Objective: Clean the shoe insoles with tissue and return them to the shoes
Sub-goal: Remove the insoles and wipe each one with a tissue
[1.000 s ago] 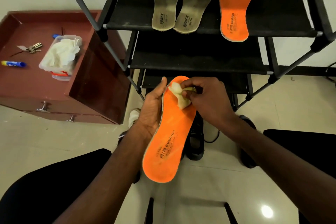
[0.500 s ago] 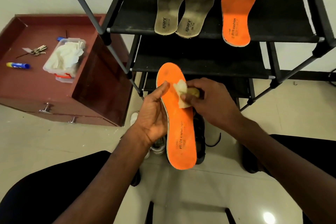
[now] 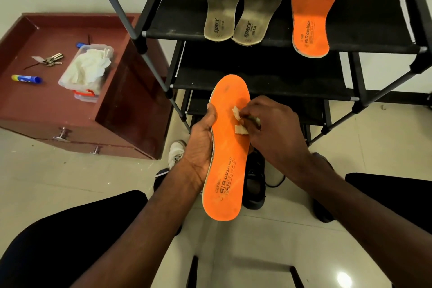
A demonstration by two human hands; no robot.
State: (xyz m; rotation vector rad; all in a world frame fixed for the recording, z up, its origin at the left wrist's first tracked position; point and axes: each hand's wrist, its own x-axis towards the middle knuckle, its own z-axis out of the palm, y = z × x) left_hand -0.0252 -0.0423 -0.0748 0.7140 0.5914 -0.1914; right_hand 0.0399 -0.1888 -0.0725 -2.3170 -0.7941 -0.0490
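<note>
Two hands shared the work at the middle of the frame. The right hand point(image 3: 268, 131) had its fingers curled tight round a crumpled tissue point(image 3: 240, 121) and pressed it against the upper half of the insole point(image 3: 225, 147), probably so the wad would rub rather than slide. The left hand point(image 3: 202, 145) gripped the insole's left edge near its middle, thumb on the orange face, which held it stiff and facing up toward the person, toe end pointing to the rack point(image 3: 350, 18). Held like that, it looked to be mid-wipe, and the heel half with the printed lettering seemed yet to be done.

Outward from there, a black shoe point(image 3: 253, 184) sat on the floor just under the insole, partly hidden by it, and a white shoe point(image 3: 176, 152) peeped out at the left of the wrist. Both seemed handy for the return step. At the top of the frame, on the rack's upper shelf, lay two grey insoles point(image 3: 243, 2) side by side and a second orange insole point(image 3: 314, 9) to their right; whether these were already cleaned I could not tell, though the grey pair looked soiled.

At the upper left stood a red cabinet point(image 3: 131, 105) with a clear box point(image 3: 86, 72) of tissues, some keys point(image 3: 50, 59) and a small blue tube point(image 3: 27, 79). Nothing blocked the wiping; the rack's slanted leg stood between the person and the tissue box.
</note>
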